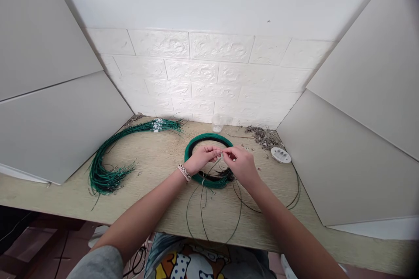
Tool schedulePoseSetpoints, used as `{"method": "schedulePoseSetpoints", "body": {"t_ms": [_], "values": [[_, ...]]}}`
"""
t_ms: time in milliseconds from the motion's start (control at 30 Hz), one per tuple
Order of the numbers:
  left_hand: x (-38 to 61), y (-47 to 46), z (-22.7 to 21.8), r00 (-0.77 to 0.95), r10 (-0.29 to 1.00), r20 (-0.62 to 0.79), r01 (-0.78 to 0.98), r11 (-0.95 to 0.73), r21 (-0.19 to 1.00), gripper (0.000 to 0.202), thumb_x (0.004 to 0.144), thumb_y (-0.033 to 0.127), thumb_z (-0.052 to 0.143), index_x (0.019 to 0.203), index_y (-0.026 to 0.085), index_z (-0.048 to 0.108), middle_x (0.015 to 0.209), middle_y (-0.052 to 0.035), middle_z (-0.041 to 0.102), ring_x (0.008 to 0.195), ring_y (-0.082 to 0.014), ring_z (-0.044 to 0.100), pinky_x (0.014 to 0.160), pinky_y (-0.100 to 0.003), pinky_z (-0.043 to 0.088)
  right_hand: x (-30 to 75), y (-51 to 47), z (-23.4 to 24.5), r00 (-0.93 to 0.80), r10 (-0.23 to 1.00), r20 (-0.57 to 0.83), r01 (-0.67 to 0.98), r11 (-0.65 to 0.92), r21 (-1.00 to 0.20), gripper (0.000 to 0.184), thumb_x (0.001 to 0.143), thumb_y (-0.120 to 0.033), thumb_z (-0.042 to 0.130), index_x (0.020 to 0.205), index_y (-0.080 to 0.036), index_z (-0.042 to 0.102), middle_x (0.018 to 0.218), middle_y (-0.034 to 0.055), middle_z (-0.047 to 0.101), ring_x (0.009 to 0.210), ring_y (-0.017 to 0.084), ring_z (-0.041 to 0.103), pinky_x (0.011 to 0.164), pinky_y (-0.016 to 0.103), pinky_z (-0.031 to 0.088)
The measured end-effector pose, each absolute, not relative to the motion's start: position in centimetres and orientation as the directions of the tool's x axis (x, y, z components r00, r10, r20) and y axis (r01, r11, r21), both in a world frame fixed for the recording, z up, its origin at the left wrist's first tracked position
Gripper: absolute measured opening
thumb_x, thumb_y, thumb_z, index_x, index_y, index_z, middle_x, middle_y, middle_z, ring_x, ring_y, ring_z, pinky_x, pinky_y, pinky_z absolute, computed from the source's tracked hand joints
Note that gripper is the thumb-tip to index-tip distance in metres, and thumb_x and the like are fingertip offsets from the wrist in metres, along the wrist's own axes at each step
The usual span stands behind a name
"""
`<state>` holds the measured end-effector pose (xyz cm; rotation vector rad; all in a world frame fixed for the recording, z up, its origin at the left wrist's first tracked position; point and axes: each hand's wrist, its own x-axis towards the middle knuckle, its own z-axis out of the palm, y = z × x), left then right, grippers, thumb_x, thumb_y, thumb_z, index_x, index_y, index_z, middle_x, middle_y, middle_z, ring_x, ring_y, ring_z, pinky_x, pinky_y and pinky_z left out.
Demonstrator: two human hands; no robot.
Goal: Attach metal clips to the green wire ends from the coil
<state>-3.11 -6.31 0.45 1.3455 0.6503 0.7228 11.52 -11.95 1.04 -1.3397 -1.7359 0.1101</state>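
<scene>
Over a ring-shaped coil of green and black wires point(193, 144), my left hand point(203, 159) and my right hand point(240, 163) meet fingertip to fingertip. Both are closed in a pinch on the end of a thin dark wire point(240, 209), which loops down toward the table's front edge. Whatever small part sits between the fingertips is mostly hidden and too small to name. A pale tie point(203, 181) circles the coil at its near side, where loose wire ends stick out.
A curved bundle of green wires point(101, 157) with white connectors point(157, 125) lies on the wooden table point(157, 200) at left. A clear cup point(217, 123), a white slotted disc point(280, 155) and grey debris point(265, 137) are toward the back. Grey panels point(356, 170) flank both sides.
</scene>
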Motion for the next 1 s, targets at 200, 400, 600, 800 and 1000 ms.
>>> {"method": "schedulePoseSetpoints", "body": {"t_ms": [200, 400, 600, 800, 1000], "values": [[-3.09, -6.45, 0.68, 0.625, 0.780, -0.005, -0.052, 0.049, 0.997, 0.037, 0.067, 0.047, 0.063, 0.074, 0.011, 0.062, 0.063, 0.0019, 0.048, 0.058, -0.0068, 0.036, 0.055, -0.021, 0.030, 11.53, -11.88, 0.88, -0.016, 0.802, 0.598, 0.742, 0.410, -0.530, 0.018, 0.079, -0.020, 0.048, 0.075, -0.019, 0.065, 0.066, 0.0023, 0.059, 0.058, 0.012, 0.051, 0.057, 0.025, 0.040], [-3.09, -6.59, 1.13, 0.615, 0.788, -0.001, 0.000, 0.001, 1.000, 0.034, 0.068, 0.046, 0.062, 0.065, 0.012, 0.058, 0.059, 0.0029, 0.045, 0.057, -0.0075, 0.036, 0.055, -0.021, 0.031, 11.55, -11.85, 0.65, -0.023, 0.820, 0.573, 0.746, 0.396, -0.536, 0.021, 0.080, -0.021, 0.045, 0.074, -0.020, 0.066, 0.068, 0.0033, 0.059, 0.060, 0.013, 0.051, 0.058, 0.026, 0.041], [-3.16, -6.63, 1.29, 0.592, 0.805, 0.038, 0.096, -0.118, 0.988, 0.031, 0.072, 0.042, 0.057, 0.067, 0.012, 0.060, 0.058, 0.0026, 0.046, 0.058, -0.0085, 0.038, 0.057, -0.022, 0.031, 11.46, -11.99, 0.64, -0.023, 0.824, 0.566, 0.765, 0.379, -0.520, 0.019, 0.079, -0.018, 0.046, 0.072, -0.018, 0.064, 0.065, 0.0031, 0.057, 0.060, 0.013, 0.051, 0.056, 0.025, 0.038], [-3.16, -6.57, 1.10, 0.560, 0.828, 0.032, 0.203, -0.175, 0.964, 0.030, 0.073, 0.041, 0.055, 0.069, 0.012, 0.062, 0.056, 0.0024, 0.046, 0.056, -0.0093, 0.039, 0.055, -0.023, 0.031, 11.26, -12.01, 0.37, -0.042, 0.835, 0.548, 0.793, 0.362, -0.490, 0.021, 0.080, -0.016, 0.044, 0.070, -0.017, 0.062, 0.068, 0.0044, 0.058, 0.064, 0.014, 0.052, 0.057, 0.026, 0.038], [-3.12, -6.62, 1.03, 0.555, 0.831, 0.040, 0.232, -0.201, 0.952, 0.031, 0.073, 0.042, 0.054, 0.071, 0.012, 0.064, 0.058, 0.0013, 0.049, 0.057, -0.0098, 0.040, 0.054, -0.022, 0.033, 11.16, -12.03, 0.28, -0.011, 0.842, 0.539, 0.777, 0.347, -0.526, 0.020, 0.079, -0.017, 0.045, 0.068, -0.018, 0.062, 0.068, 0.0042, 0.058, 0.063, 0.014, 0.052, 0.057, 0.026, 0.039]]}}
